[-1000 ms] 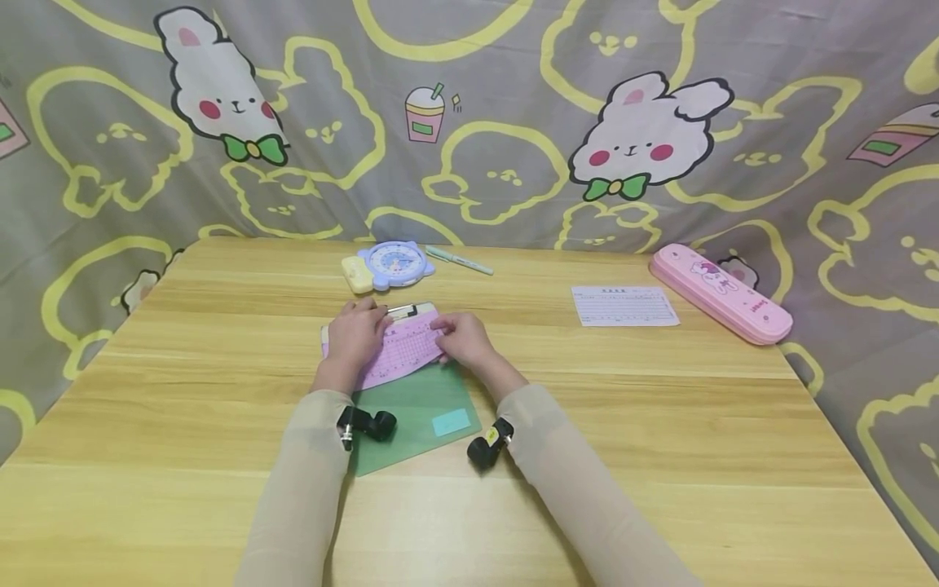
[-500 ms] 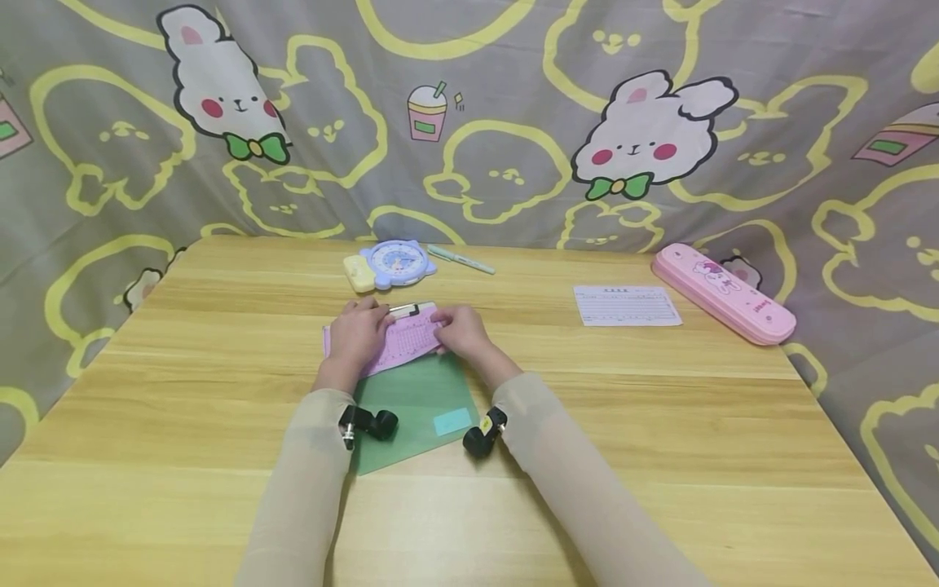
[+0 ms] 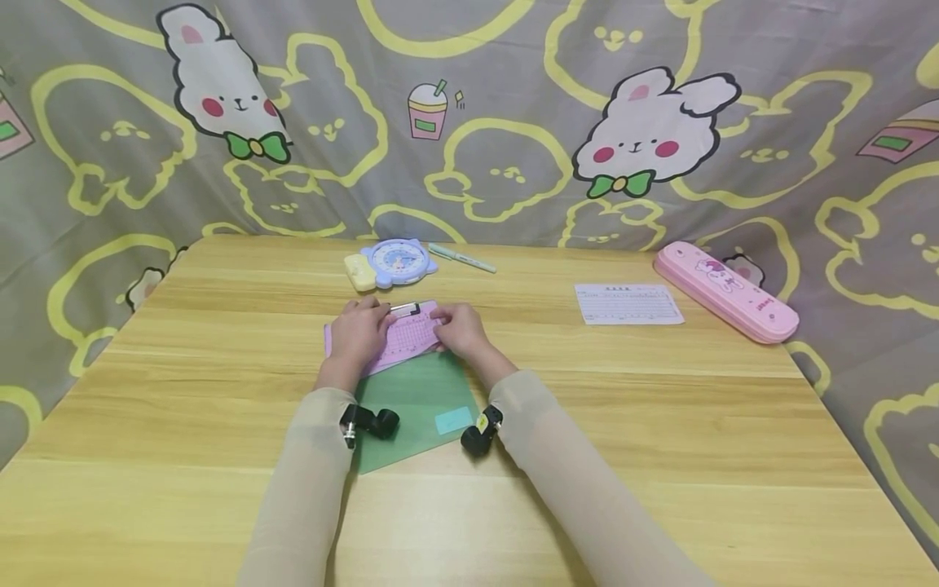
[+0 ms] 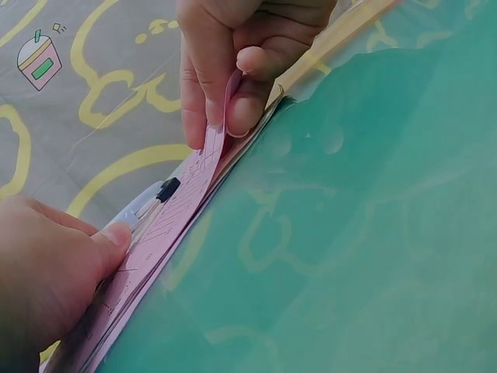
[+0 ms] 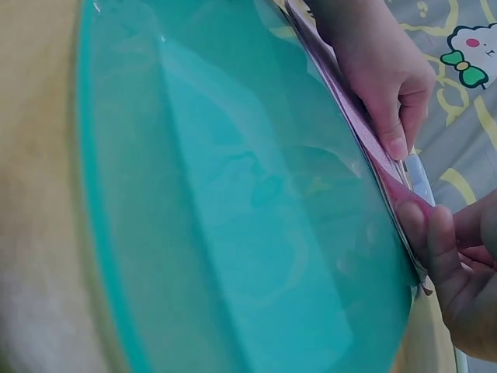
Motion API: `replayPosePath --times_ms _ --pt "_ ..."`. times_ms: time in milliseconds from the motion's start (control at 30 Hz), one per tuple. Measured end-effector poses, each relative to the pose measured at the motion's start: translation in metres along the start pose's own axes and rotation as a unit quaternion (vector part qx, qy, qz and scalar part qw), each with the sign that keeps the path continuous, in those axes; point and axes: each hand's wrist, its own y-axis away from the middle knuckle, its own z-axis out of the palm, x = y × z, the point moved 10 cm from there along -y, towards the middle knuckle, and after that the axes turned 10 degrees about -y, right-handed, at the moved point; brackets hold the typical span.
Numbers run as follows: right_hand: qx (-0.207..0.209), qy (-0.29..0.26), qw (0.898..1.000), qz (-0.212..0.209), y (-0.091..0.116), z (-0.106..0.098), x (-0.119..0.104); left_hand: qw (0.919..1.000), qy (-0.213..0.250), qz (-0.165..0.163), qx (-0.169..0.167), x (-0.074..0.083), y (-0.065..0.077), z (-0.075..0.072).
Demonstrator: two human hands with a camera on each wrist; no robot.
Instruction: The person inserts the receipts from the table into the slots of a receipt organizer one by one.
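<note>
A pink printed sheet [image 3: 407, 337] with a grid lies under a metal clip [image 3: 404, 310] with black ends. Beneath and in front of it spreads a translucent green plastic sheet [image 3: 411, 399] bearing a light blue label [image 3: 453, 421]. My left hand [image 3: 358, 334] holds the pink sheet's left part, its thumb beside the clip, as the left wrist view shows. At the sheet's right edge, my right hand [image 3: 460, 330] pinches the paper between thumb and fingers; the right wrist view shows this pinch [image 5: 435, 233] close up. More paper layers show under the pink sheet.
Beyond the hands lie a blue clock-shaped item [image 3: 398, 262] with a yellow piece [image 3: 360, 272] and a pale green pen [image 3: 462, 258]. To the right are a white printed slip [image 3: 628, 305] and a pink pencil case [image 3: 725, 292]. A patterned curtain [image 3: 506, 98] hangs behind the table.
The pink sheet's near edge has drawn back toward the clip, uncovering more of the green plastic. My right hand has shifted slightly away from me; my left hand stays nearly in place.
</note>
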Motion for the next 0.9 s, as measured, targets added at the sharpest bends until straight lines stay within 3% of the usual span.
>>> replayPosePath --times_ms 533,900 --pt "-0.004 -0.012 1.0 -0.004 0.002 -0.003 0.003 0.9999 0.011 -0.007 -0.003 -0.001 0.0 0.002" --pt "-0.034 -0.015 0.999 0.005 0.008 -0.014 0.005 0.9995 0.026 -0.015 -0.005 -0.004 0.001 0.002"
